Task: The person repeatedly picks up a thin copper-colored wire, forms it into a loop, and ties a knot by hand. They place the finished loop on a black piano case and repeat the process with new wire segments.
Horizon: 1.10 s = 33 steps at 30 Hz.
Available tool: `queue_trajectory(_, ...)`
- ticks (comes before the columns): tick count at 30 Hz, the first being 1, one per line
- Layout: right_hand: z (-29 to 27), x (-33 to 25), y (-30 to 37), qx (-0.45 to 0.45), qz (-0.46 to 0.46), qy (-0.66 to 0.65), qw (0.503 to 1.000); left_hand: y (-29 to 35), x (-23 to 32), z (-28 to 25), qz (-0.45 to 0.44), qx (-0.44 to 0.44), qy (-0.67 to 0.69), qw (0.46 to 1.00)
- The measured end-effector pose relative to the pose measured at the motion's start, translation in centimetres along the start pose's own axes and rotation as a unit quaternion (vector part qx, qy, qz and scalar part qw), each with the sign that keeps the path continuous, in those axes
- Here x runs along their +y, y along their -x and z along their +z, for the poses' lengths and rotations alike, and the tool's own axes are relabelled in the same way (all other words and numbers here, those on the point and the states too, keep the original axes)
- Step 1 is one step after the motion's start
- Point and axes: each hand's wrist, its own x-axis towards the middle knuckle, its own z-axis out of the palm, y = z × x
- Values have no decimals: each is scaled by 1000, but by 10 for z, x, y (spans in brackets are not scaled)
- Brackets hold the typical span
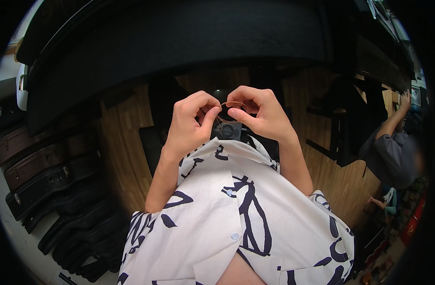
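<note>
Between my hands, in front of my body, is a thin copper-coloured instrument string [235, 102] wound into a small loose loop. My left hand [193, 116] pinches the loop's left side between thumb and forefinger, with the other fingers curled in. On the right side, my right hand [260, 111] has its thumb and bent fingers closed around the loop. A few thin strands hang just below the left fingertips. Behind the loop and lower down shows a grey piece with a round grille [228, 130], partly covered by my shirt.
A wide black surface [179, 35] spans the far side. Several brown and black instrument cases [34, 166] stand in a row at the left. On the right, another person in a dark grey top [393, 154] reaches toward a dark bench. Wooden floor [124, 147] lies below.
</note>
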Motion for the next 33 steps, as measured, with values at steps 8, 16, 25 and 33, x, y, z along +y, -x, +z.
queue_trajectory(8, 2, 4, -1, 37, -23, 38, 998, -1, -4, 3, -17, -30, 25, 999)
queue_trajectory(16, -3, 12, -4, 68, 37, -127, 989, 7, -22, 3, -140, -100, 324, 930)
queue_trajectory(25, 2, 8, -4, 46, 44, -179, 982, 9, -34, 9, -113, -123, 445, 880)
queue_trajectory(33, 0, 9, -3, 59, -9, -117, 991, 9, -31, 8, -131, -108, 460, 872)
